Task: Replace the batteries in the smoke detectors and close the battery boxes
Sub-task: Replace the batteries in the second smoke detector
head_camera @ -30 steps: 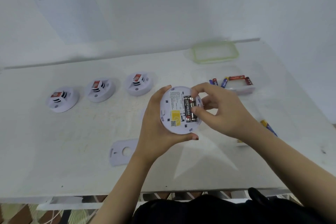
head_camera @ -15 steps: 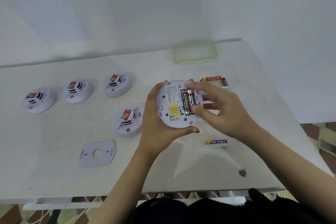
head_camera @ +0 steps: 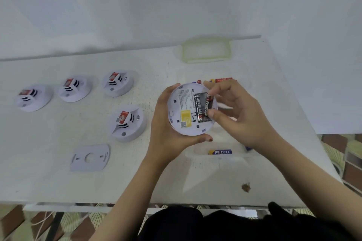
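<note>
My left hand (head_camera: 166,135) holds a round white smoke detector (head_camera: 182,111) above the table, its back side up and its battery box open. Two black Eveready batteries (head_camera: 201,108) lie in the box. My right hand (head_camera: 237,115) pinches the right-hand battery between thumb and forefinger, and that battery sits tilted in its slot. A flat white cover plate (head_camera: 89,157) lies on the table at the front left. A blue and yellow battery (head_camera: 220,152) lies on the table below my hands.
Four other white smoke detectors stand face up: three in a row at the left (head_camera: 33,97) (head_camera: 75,88) (head_camera: 117,83) and one nearer (head_camera: 128,122). Loose batteries (head_camera: 223,79) lie behind my right hand. A green-rimmed lid (head_camera: 205,51) rests near the wall. The table edge (head_camera: 323,143) is on the right.
The view has swung right, so the detectors now appear further right. My right fingers have shifted on the right-hand battery, which now sits tilted.
</note>
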### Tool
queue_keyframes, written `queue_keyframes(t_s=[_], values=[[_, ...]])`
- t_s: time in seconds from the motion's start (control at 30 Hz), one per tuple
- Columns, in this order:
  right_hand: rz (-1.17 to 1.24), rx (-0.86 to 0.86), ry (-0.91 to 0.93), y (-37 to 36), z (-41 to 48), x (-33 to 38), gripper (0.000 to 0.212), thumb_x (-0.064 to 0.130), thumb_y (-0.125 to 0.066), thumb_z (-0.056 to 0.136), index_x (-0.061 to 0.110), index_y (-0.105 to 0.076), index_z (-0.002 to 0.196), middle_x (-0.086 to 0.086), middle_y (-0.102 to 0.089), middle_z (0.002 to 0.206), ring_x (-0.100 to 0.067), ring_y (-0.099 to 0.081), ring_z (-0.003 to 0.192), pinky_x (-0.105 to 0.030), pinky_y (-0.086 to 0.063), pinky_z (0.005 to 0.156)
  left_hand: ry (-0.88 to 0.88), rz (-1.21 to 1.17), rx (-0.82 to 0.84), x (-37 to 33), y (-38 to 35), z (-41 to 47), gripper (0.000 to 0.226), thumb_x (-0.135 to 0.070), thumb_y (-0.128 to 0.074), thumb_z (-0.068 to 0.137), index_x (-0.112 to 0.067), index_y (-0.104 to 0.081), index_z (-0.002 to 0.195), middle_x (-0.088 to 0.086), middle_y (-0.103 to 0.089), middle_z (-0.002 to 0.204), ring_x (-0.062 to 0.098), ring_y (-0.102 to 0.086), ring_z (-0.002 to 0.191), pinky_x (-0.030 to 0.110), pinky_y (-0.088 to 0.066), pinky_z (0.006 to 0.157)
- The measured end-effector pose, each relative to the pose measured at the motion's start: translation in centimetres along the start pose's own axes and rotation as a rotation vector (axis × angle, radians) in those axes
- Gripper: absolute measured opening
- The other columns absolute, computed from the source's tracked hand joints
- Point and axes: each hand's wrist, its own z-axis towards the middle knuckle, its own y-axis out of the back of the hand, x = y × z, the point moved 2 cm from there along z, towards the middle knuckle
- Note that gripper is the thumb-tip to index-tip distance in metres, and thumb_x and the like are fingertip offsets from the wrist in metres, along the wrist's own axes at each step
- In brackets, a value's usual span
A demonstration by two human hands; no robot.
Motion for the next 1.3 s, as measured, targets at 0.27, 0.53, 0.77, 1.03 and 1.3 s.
queue_keyframes(t_s=[0.27,0.53,0.77,1.03,1.3], values=[[-0.049,-0.231,0.073,1.2,-0.5,0.0,0.017,0.006,-0.070,0.079,0.013,-0.062,0.093,0.005,-0.071,0.092,-0.011,-0.067,0.092,-0.025,-0.049,0.088,-0.008,0.092,-0.031,0.3,1.2,0.5,0.110,-0.027,-0.091,0.042,-0.008,-0.034,0.135,-0.019,-0.045,0.132,-0.004,-0.047,0.123,0.013,-0.039,0.100],[-0.525,0.096,0.000,2.5,-1.4,-1.8,0.003,0.026,-0.070,0.077,0.028,-0.068,0.079,0.015,-0.072,0.078,0.011,-0.058,0.088,0.000,-0.031,0.082,0.022,0.067,-0.065,0.3,2.0,0.9,0.104,-0.043,-0.086,0.039,-0.036,-0.032,0.127,-0.043,-0.042,0.122,-0.010,-0.046,0.120,0.010,-0.042,0.097],[-0.535,-0.032,0.206,2.0,-0.3,0.2,0.047,0.033,-0.063,0.086,0.024,-0.054,0.131,0.020,-0.053,0.128,0.006,-0.049,0.119,-0.014,-0.037,0.101,-0.014,0.082,0.001,-0.8,1.8,1.2,0.103,-0.070,-0.079,0.047,-0.037,-0.031,0.132,-0.024,-0.042,0.132,-0.001,-0.046,0.126,0.018,-0.041,0.103],[-0.794,0.221,0.122,1.9,0.9,1.2,0.076,0.047,-0.062,0.082,0.025,-0.028,0.146,0.012,-0.066,0.112,-0.012,-0.062,0.094,-0.026,-0.049,0.079,-0.074,0.229,0.109,-1.5,1.4,1.3,0.110,-0.076,-0.073,0.046,-0.031,-0.030,0.137,-0.039,-0.039,0.130,-0.004,-0.046,0.123,0.021,-0.040,0.104],[-0.886,0.245,0.186,2.2,0.8,1.7,0.073,0.047,-0.062,0.076,0.012,-0.045,0.138,-0.003,-0.071,0.094,-0.023,-0.066,0.082,-0.041,-0.053,0.067,-0.077,0.228,0.175,-1.9,0.8,0.8,0.110,-0.063,-0.080,0.045,-0.030,-0.031,0.137,-0.029,-0.042,0.132,-0.005,-0.045,0.123,0.011,-0.035,0.102]])
